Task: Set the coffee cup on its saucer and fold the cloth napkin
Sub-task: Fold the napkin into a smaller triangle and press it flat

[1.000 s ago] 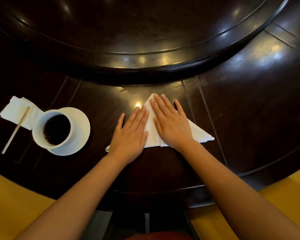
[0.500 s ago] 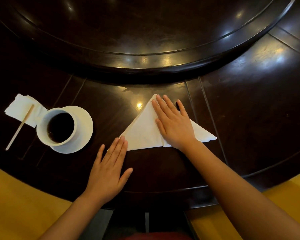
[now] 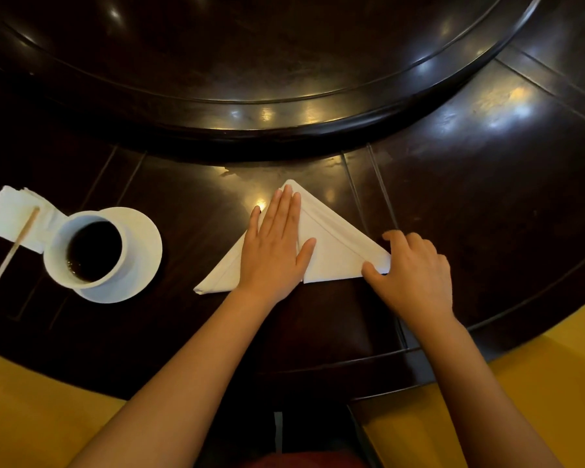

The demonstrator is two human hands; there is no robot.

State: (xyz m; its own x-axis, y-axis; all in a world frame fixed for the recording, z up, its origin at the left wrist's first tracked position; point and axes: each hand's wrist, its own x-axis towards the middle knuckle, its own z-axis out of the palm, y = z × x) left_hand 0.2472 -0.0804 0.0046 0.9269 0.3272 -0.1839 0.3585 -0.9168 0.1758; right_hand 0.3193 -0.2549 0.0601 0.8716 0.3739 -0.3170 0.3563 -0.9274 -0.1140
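A white cloth napkin [image 3: 335, 244] lies folded into a triangle on the dark table, apex pointing away from me. My left hand [image 3: 274, 244] lies flat on the triangle's left half, fingers together. My right hand [image 3: 412, 268] curls over the right corner and pinches it between thumb and fingers. At the left, a white cup [image 3: 88, 251] of dark coffee stands on its white saucer [image 3: 142, 251], off-centre toward the saucer's left edge.
A paper napkin [image 3: 11, 221] with a wooden stir stick [image 3: 9, 255] across it lies left of the cup. A raised round turntable [image 3: 250, 106] fills the far side. The table edge curves near me, with yellow seat cushions [image 3: 31, 410] below.
My left hand, which had pulled back off the napkin, has returned flat onto its left half. My right hand slid from the middle to the right corner and gripped it.
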